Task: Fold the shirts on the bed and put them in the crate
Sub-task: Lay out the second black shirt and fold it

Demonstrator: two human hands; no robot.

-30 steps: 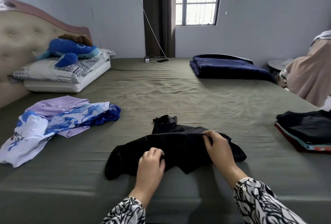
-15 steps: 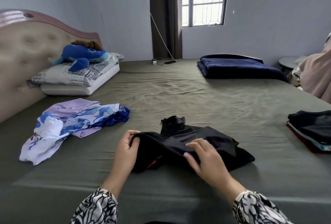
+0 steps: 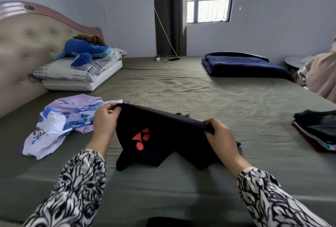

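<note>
Black shirt (image 3: 163,147): soft, matte knit fabric with a red three-lobed logo (image 3: 141,138) on the side facing the camera; it is hanging stretched between two hands just above the near middle of the bed (image 3: 181,85), its upper edge pulled into a taut line, its lower part draping onto the sheet in two pointed, sleeve-like flaps; left hand (image 3: 104,123) is pinching the upper left corner, fingers curled closed over the hem; right hand (image 3: 221,138) is gripping the upper right corner, thumb pressing the fabric against the bent fingers; both arms are wearing loose sleeves (image 3: 80,188) in a black-and-white swirling print.

Bed: wide, covered in an olive-green sheet showing fine creases toward the middle; padded, button-tufted beige headboard (image 3: 23,48) with a curved wooden rim standing at the left.

Unfolded shirts (image 3: 60,123): a crumpled heap lying left of the black one, one lilac, one white with blue patches and lettering.

Folded stack (image 3: 317,130): flat, dark garments layered at the right edge of the bed, a red and a teal edge showing beneath.

Pillows (image 3: 80,76): two, stacked by the headboard, the upper in a grid print; a blue plush toy (image 3: 85,49) is resting on top.

Blanket (image 3: 241,66): navy, thick, folded into a rectangle at the far right.
</note>
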